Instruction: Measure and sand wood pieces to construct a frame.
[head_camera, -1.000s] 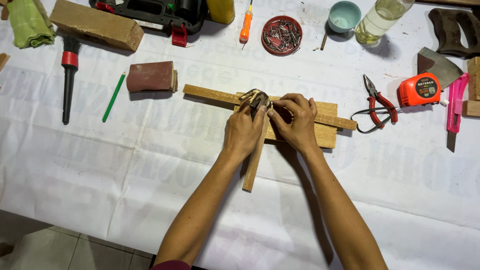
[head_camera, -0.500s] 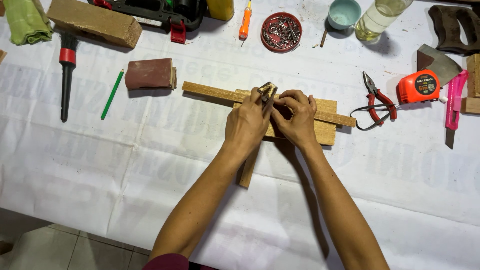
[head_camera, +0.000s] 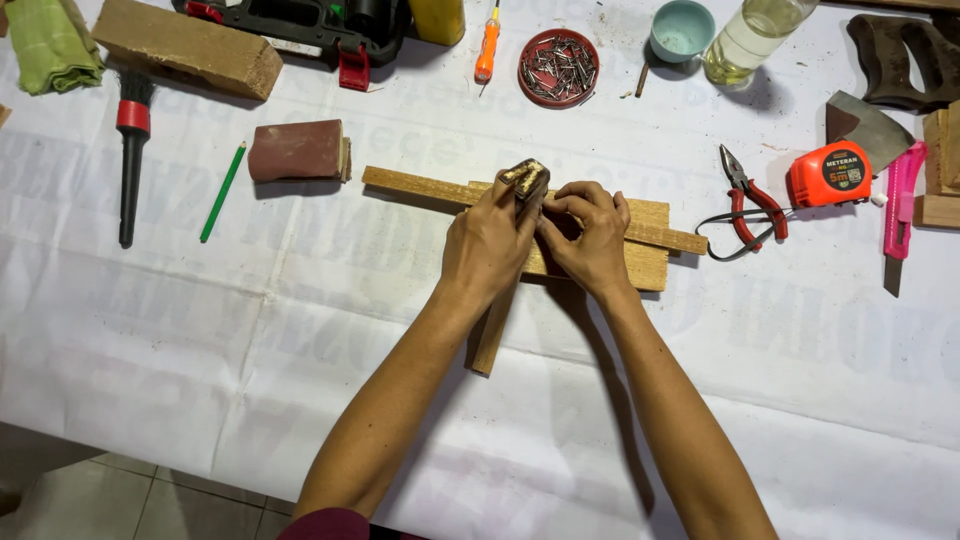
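Note:
My left hand (head_camera: 487, 240) is shut around a hammer just below its worn metal head (head_camera: 525, 178). The hammer's wooden handle (head_camera: 489, 340) runs down toward me over the white cover. My right hand (head_camera: 590, 235) sits beside it, fingertips pinched together right next to the hammer head; whatever they pinch is hidden. Both hands rest on a long thin wooden strip (head_camera: 415, 186) that lies across a flat wooden board (head_camera: 648, 262).
Red pliers (head_camera: 748, 195), an orange tape measure (head_camera: 830, 175) and a pink utility knife (head_camera: 900, 205) lie to the right. A sanding block (head_camera: 297, 152), green pencil (head_camera: 222, 192) and brush (head_camera: 130, 165) lie left. A dish of nails (head_camera: 558, 68), a cup and a bottle stand at the back.
The hammer head has risen slightly and turned, from lying over the strip to standing more on end. Both hands stay on the strip and board.

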